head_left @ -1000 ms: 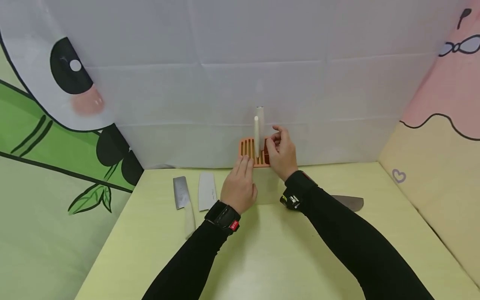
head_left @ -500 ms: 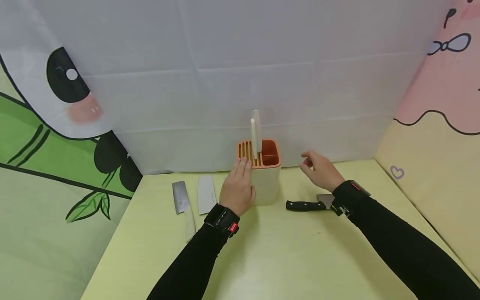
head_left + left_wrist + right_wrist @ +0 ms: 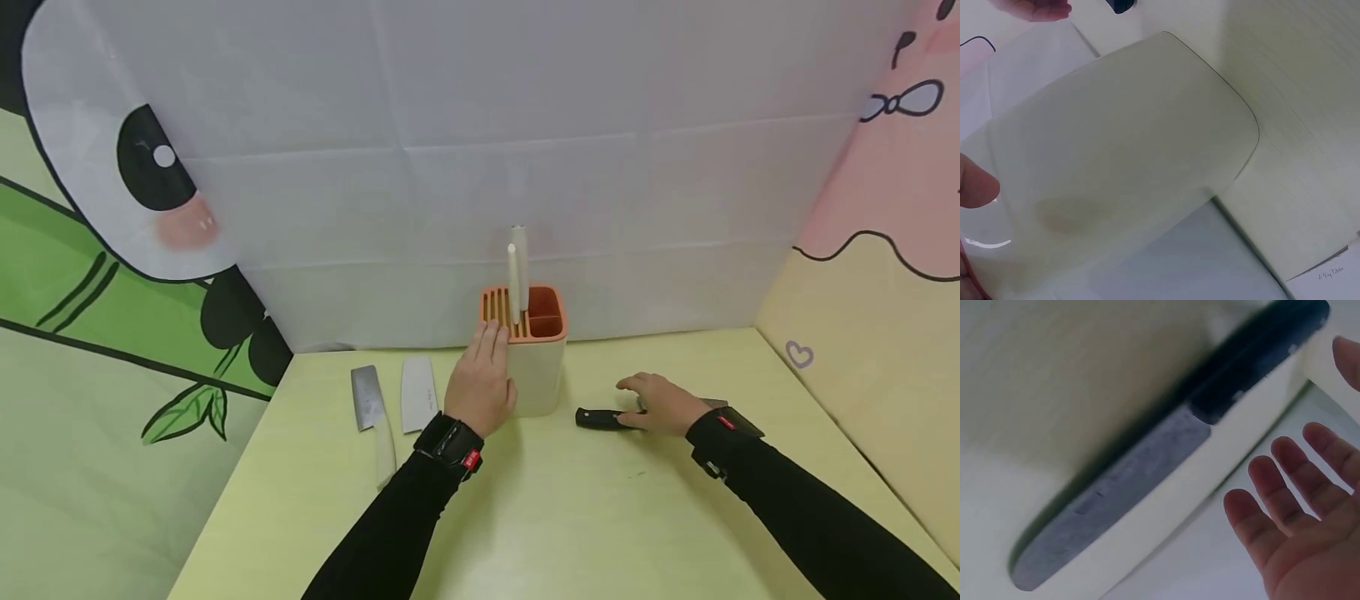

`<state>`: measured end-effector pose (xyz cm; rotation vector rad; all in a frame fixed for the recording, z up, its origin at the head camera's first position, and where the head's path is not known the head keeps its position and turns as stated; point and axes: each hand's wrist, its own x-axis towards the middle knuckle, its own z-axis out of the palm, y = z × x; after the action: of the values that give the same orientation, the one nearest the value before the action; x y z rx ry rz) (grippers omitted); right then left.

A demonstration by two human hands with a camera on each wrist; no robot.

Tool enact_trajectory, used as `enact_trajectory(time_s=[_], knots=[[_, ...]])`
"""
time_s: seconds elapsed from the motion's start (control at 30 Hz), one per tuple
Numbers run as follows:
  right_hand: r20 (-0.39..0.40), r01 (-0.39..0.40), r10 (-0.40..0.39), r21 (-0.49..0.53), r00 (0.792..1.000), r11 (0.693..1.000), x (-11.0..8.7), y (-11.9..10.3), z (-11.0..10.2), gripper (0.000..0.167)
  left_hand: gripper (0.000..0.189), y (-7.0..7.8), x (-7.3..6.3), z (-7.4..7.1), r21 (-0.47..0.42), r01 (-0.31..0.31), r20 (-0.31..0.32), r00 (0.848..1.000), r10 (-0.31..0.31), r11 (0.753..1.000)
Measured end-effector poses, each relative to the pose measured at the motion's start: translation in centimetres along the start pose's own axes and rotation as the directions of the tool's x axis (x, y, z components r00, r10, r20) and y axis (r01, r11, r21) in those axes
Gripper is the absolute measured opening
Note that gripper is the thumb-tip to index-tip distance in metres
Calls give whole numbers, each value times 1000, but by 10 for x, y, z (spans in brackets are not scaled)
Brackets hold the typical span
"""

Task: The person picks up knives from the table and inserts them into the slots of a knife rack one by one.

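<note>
Currently, with the knife block (image 3: 536,379) as the dial centre and 12 o'clock at the far wall in the head view: the right hand (image 3: 663,407) is between 3 and 4 o'clock, low over the black-handled knife (image 3: 597,419). Fingers parted and slightly bent, thumb well away from them; nothing held. Right wrist view shows a gap between fingertips and knife. The knife lies flat on the table (image 3: 570,517), handle end toward the block at about 4 o'clock, blade running away toward 3 and partly hidden by hand and wrist in the head view.

Change: 1.0 s ago this hand was at the block's right-hand compartments; 0.5 s ago it was clear of the block, higher, above the blade. Now it has come down to the handle-blade junction.

Left hand (image 3: 480,383): unchanged in place. Fingers straight and together, laid against the block's front-left rim at about 8 o'clock; they do not curl round anything.

Block upright, position on the table unchanged. Two white handles (image 3: 522,267) stand up from its slots near the middle, as in both earlier frames.

Also unmoved: a cleaver (image 3: 367,396) at 8 o'clock, pale handle toward the person, and a white blade (image 3: 417,392) between 8 and 9, its lower end near the left wrist.
</note>
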<state>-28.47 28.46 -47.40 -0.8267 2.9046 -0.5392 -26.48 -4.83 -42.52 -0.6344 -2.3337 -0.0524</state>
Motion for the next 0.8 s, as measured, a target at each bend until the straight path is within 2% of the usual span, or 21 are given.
enact_trajectory(time_s=[0.1,0.4,0.6,0.8], knots=[[16,10,-9,-49,1000,999,-3,4,10,59,71,0,-2,2,-4,4,11,1000,-4,1000],[16,68,-67,-77,998,995,-5,8,21,52,74,-1,-3,5,3,3,3,1000,-3,1000],[-2,107,-108,-133,994,985,-4,12,26,41,72,0,-3,4,-4,5,2,1000,-5,1000],[-32,109,-116,-166,993,980,-2,17,29,36,70,0,-3,6,-10,11,3,1000,-11,1000]])
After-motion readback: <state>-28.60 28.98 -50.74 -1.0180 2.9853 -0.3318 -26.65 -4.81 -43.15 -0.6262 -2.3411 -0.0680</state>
